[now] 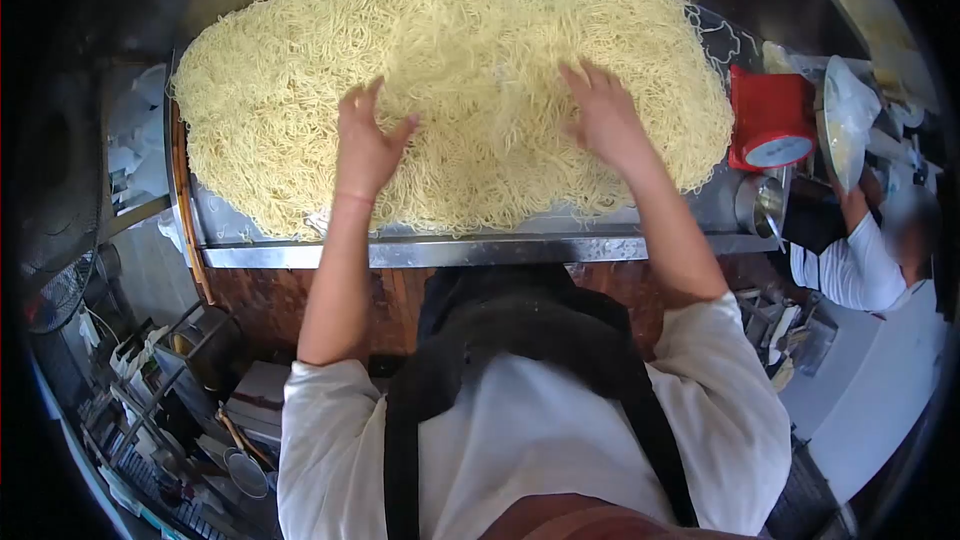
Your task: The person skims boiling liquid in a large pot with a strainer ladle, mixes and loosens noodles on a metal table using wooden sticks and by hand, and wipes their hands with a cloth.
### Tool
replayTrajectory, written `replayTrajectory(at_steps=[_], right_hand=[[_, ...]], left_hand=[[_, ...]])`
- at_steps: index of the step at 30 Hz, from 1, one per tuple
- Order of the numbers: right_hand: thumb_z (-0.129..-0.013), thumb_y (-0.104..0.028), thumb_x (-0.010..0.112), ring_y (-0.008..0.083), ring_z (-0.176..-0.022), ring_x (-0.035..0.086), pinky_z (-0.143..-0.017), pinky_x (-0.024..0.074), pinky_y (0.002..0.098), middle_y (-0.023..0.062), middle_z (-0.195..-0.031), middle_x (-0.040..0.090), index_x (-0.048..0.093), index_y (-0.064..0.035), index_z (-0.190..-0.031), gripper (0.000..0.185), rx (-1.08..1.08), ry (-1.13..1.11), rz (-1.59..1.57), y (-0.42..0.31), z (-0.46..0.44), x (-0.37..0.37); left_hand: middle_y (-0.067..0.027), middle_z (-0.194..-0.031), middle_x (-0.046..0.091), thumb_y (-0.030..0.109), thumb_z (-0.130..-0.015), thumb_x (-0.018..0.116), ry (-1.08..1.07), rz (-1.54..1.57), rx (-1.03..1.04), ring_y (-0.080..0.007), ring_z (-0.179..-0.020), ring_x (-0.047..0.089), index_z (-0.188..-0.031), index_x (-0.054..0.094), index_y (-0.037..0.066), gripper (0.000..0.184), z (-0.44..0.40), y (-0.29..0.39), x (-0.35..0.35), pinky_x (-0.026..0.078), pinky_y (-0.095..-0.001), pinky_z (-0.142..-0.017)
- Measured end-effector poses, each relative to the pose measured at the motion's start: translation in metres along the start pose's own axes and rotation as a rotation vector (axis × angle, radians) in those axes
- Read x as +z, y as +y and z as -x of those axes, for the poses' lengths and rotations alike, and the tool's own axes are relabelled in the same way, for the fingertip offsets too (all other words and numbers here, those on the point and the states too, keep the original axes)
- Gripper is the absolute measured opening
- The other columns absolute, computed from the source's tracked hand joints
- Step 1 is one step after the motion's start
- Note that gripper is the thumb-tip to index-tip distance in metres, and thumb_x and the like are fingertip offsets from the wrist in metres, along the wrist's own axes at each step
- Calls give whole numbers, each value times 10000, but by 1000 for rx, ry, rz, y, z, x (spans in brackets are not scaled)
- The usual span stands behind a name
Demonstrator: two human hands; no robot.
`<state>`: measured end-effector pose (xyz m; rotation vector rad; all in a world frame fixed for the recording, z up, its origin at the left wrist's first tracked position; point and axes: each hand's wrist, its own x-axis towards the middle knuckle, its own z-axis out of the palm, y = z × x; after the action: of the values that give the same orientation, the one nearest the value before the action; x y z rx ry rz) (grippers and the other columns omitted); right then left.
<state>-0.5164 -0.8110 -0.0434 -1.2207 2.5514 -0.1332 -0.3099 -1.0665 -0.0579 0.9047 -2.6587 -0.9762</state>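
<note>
A wide heap of pale yellow noodles (280, 80) covers most of the metal table (480, 251). My left hand (372, 143) is over the left middle of the heap, palm down, with its fingers and thumb spread and nothing gripped. Over the right middle, my right hand (605, 118) has its fingers apart, blurred a little at the tips. Between and beyond my hands, some noodles look smeared by motion. Whether my fingertips touch the noodles is hard to tell.
A red scale (772, 118) stands right of the heap, with a metal pot (760, 202) below it. Another person (862, 265) at the far right is near a plastic-covered bowl (848, 125). Wooden sticks (187, 205) line the table's left edge. A strainer (246, 473) lies lower left.
</note>
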Motion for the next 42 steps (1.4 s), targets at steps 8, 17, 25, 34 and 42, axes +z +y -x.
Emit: replayTrajectory(at_steps=[8,17,25,34,42], right_hand=[[-776,-161,707,335,-903,656,-831,509,466,170,-923,667,625,-110,-1106,343,-254,52,-490,-76,-32,74],[-787,-215,760,338,-1217,523,-1019,420,450,216,-1395,444,453,-72,-1390,692,-175,443,-15,-74,-3,-35],[-732,-198,773,362,-1150,536,-915,440,519,210,-1303,528,539,-131,-1349,663,15,50,99,-80,65,135],[-757,-67,760,330,-1038,644,-893,515,394,145,-1178,651,559,-120,-1290,572,-169,204,-620,-47,78,-33],[-786,-238,746,369,-1082,585,-927,473,440,234,-1190,593,613,-38,-1222,498,466,419,-84,153,110,46]], left_hand=[[-218,-1102,628,183,-805,728,-236,263,-51,-254,-1069,614,-1246,560,27,497,42,6,94,536,-420,-852],[-231,-1208,559,274,-837,737,179,-180,118,-384,-1168,503,-1274,521,13,553,20,-29,-23,459,-476,-959],[-270,-1253,567,250,-813,738,-449,45,-23,-405,-1247,498,-1326,503,-13,623,72,-28,127,422,-426,-1032],[-212,-1373,494,87,-853,690,-324,164,247,-297,-1239,529,-1436,357,29,674,29,-20,-10,442,-351,-1032],[-189,-1098,576,207,-813,753,-305,97,-135,-294,-969,596,-1275,538,38,537,58,-49,8,507,-365,-841]])
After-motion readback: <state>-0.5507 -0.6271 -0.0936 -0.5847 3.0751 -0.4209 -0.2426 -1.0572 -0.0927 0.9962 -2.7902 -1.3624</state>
